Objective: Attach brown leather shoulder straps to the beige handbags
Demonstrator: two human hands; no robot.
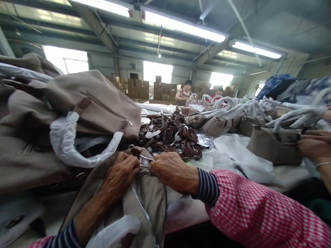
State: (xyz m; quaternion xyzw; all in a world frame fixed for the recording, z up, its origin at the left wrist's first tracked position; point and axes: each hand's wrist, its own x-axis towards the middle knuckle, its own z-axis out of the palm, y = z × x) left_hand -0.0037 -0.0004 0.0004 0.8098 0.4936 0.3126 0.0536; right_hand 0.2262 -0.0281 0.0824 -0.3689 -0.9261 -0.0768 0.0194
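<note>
Coiled brown straps heap up on the bench just beyond the hands; piled bags crowd in on the left, one wrapped handle drooping near the left hand. White sheets lie to the right, short of a co-worker's hand. The taupe bag lies at the bench's near edge, long axis running inward, zipped end towards the straps. Both the left and right hand pinch that end, fingers curled.

Bright ceiling tubes, glaring windows, blurred edges
</note>
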